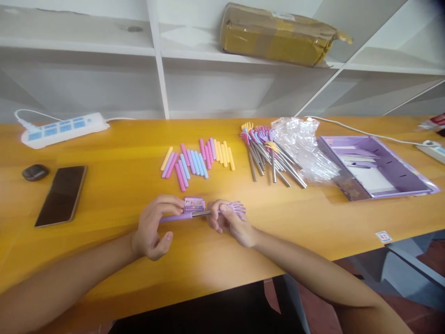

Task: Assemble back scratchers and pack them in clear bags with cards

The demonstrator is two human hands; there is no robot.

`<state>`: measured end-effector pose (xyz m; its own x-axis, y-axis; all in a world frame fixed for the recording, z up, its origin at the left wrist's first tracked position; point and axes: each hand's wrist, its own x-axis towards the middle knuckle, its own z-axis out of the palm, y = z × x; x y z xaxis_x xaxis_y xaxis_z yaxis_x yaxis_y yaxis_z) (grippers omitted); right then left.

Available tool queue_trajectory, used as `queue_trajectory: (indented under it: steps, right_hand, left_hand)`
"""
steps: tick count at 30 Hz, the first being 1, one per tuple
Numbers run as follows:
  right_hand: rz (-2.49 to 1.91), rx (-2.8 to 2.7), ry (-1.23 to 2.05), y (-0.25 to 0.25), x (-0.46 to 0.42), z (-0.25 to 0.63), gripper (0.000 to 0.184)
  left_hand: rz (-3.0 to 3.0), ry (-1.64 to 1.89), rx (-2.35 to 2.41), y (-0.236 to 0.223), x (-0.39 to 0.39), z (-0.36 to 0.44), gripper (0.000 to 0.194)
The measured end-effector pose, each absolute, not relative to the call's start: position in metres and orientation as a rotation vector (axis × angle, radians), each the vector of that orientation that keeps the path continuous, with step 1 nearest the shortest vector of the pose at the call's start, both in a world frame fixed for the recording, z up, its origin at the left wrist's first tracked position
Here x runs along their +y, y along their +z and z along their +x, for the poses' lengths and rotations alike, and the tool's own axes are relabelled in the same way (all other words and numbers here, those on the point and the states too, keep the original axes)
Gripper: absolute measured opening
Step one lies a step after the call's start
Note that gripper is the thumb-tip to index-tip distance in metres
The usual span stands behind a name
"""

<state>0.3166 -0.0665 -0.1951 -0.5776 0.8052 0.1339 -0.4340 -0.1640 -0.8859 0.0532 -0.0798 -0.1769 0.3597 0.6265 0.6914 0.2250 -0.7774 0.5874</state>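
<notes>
My left hand (155, 226) grips the purple handle sleeve (175, 217) of a small back scratcher. My right hand (227, 223) holds the same scratcher near its purple claw head (239, 208), with the metal rod (200, 214) showing between the two hands. A small purple printed card or label (194, 204) lies just behind the rod, touching my left fingertips. The scratcher is held low over the yellow table (114, 185).
Several pastel handle sleeves (198, 160) lie in a row behind my hands. A pile of metal-rod scratchers (267, 155) rests on clear plastic wrap (301, 141). A purple open box (375, 169) is at the right, a phone (61, 195), a dark case (34, 172) and a power strip (64, 129) at the left.
</notes>
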Motion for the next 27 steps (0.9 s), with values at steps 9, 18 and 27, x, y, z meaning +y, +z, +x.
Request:
queue_trajectory:
  steps: [9,18,27]
  right_hand:
    - [-0.502,-1.417,1.853,-0.189,-0.073,0.316,0.044]
    - [-0.383,-1.558,1.763,-0.187,-0.073,0.313,0.044]
    - [-0.440,-1.646,1.755,-0.183,-0.063,0.323,0.036]
  left_hand:
    - [2.190,1.355,0.692,-0.181,-0.090,0.057,0.049]
    - [2.149,1.391,0.679,-0.182,-0.090,0.056,0.047]
    - [2.344,0.954,0.975,-0.180,-0.080,0.059,0.044]
